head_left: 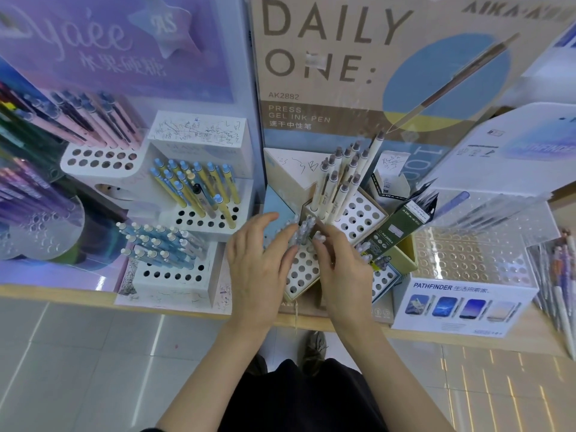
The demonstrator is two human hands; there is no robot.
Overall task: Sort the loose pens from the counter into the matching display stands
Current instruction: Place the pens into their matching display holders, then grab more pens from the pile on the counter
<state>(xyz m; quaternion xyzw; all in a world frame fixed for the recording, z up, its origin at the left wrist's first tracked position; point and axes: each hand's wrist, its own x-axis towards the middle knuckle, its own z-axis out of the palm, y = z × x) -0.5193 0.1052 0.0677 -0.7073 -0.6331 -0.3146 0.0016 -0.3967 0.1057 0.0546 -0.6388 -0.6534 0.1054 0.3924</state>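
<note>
Frame centre: pale pens (304, 230) in the holed stand (300, 274) — light, stiff, slick-barrelled, probably best pinched near the top — left hand (261, 266) flat-fingered against them, right hand (341, 271) pinching the cluster with curled fingertips (319, 243).

Matt printed cardboard formed the DAILY ONE backboard (343, 88) and the white perforated pen stand (300, 274), while a clear glossy acrylic stand (467, 257) gleamed at right. Smooth plastic cream pens (341, 179) stood above a pale wood-grain surface (530, 332); the floor tiles (93, 353) shone glossy.
</note>
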